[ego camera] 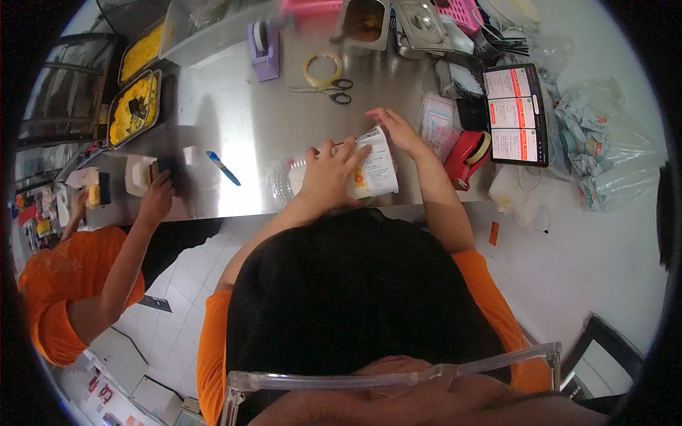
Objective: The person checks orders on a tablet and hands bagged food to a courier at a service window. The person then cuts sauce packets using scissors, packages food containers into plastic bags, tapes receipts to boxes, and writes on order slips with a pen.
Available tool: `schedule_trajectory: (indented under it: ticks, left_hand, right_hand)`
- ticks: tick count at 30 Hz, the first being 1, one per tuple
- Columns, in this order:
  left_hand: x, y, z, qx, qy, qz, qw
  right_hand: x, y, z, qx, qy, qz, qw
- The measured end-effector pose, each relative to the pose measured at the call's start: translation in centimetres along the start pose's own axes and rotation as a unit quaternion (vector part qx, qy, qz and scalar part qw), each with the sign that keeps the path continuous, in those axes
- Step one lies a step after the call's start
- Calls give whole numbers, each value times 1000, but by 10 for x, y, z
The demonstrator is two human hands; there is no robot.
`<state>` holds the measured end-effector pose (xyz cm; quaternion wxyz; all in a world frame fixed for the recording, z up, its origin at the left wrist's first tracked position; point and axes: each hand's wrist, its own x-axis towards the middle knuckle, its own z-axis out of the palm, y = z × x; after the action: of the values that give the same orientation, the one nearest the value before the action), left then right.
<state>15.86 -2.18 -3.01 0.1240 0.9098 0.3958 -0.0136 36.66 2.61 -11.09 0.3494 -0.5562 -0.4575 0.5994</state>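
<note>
My left hand (333, 173) lies with spread fingers on a clear plastic packet (287, 183) and a white printed paper (381, 165) at the steel table's near edge. What the packet holds is mostly hidden under that hand. Just right of the paper, my right hand (397, 130) is raised with its fingers extended and nothing visible in it. Beyond both hands lie black-handled scissors (338, 90) and a roll of yellowish tape (322, 69). A blue pen (224, 168) rests to the left. The red tape dispenser (467, 160) stands right of my right forearm.
A co-worker's hand (158, 194) holds something by an open white box (139, 175) at left. Trays of yellow food (133, 109), a purple tape dispenser (264, 53), a steel food pan (365, 24), a tablet (517, 114) and plastic bags (607, 144) surround the work area.
</note>
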Motion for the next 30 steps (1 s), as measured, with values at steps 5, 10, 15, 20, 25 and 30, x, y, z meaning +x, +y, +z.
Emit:
schedule_trajectory:
  ticks: [5,10,15,20,25,30]
  left_hand:
    - [-1,0,0,-22,9,-11,1000]
    - [3,0,3,-15,3,5,1000]
    - [-1,0,3,-25,0,6,1000]
    - [-1,-1,0,-25,-10,6,1000]
    - [-3,-1,-1,-23,-29,22,999]
    - [-4,-3,0,-22,-20,27,999]
  right_hand:
    - [-9,45,-9,-192,-69,69,977]
    - [7,71,-21,-399,-39,92,911]
    - [-26,-34,-30,-244,194,-49,949]
    - [-41,33,-16,-345,-40,-78,935]
    - [-22,25,5,-376,77,-70,921]
    - [-18,-11,-16,-359,120,-153,913]
